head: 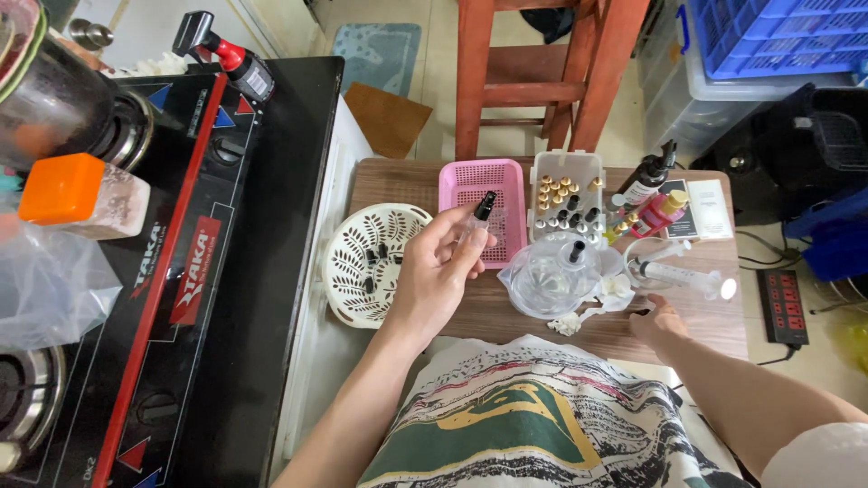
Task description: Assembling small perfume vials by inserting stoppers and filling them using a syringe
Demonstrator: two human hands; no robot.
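From my remote seat, I saw a dark bottle (644,181) with a pale label at two o'clock of the table. Just beside it lay a black card (680,215) and a white card (712,208). At nine o'clock, the stove (194,271) carried a red label strip.

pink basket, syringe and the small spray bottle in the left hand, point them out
pink basket (471,186), head view, on its perforated floor
syringe (676,272), head view, on the middle of its clear barrel
small spray bottle (485,205), head view, on its black cap
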